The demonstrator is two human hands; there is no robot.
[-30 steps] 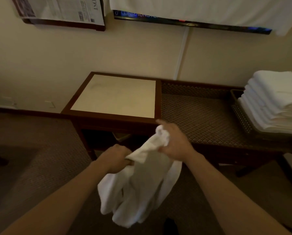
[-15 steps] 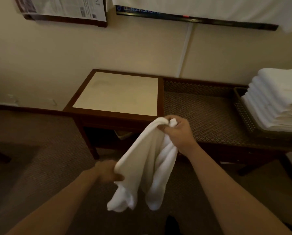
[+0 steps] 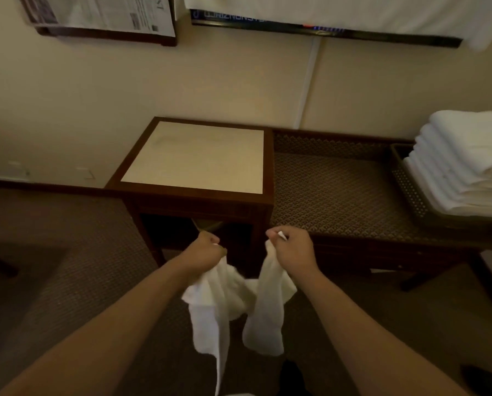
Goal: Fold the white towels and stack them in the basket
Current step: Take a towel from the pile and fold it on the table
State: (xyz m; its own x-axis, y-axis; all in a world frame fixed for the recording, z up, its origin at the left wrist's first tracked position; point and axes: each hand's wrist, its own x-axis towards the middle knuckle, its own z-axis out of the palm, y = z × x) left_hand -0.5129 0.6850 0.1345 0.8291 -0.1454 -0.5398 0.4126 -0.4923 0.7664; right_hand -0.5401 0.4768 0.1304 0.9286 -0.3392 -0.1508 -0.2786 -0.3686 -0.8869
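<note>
A dark wooden table [image 3: 194, 195] and patterned bench [image 3: 339, 192] fill mid-frame; folded towels [image 3: 464, 161] fill the basket [image 3: 407, 187] at right. Lower centre, left hand [image 3: 206, 251] and right hand [image 3: 292, 251] each clench a corner of a hanging white towel [image 3: 233, 304].

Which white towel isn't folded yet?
The towel hanging between the left hand and right hand; the others lie folded in the stack in the basket.

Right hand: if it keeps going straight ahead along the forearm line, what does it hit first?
Likely the front edge of the side table, near its right corner; the right hand, gripping the towel, sits just short of it. Depth is unclear.
</note>
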